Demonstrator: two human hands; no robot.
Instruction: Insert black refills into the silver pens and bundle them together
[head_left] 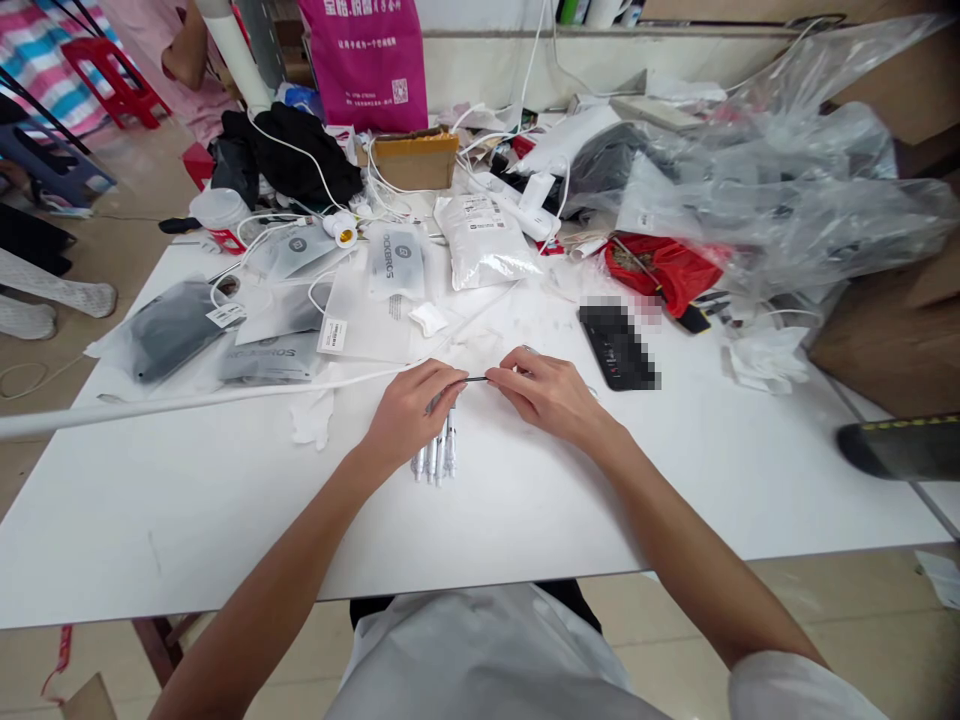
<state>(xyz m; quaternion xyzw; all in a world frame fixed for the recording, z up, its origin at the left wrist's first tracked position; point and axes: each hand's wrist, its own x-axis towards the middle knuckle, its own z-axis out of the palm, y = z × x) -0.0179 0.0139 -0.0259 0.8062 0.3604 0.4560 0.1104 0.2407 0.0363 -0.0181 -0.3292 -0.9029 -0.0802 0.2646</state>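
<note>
My left hand (411, 410) and my right hand (546, 392) meet over the middle of the white table (525, 500). Between their fingertips runs a thin dark refill-like rod (475, 379), pinched at each end. Under my left hand lie several white pens (436, 458) side by side on the table. What else my left fingers grip is hidden by the hand.
A dark phone (616, 346) lies right of my right hand. Packaged goods in bags (480, 240), white cables, a cardboard box (415, 160) and a pink bag (367, 60) crowd the far side. Clear plastic sheeting (787, 190) and a red bag (667, 268) sit at right. Another person's arm (184, 50) shows at top left.
</note>
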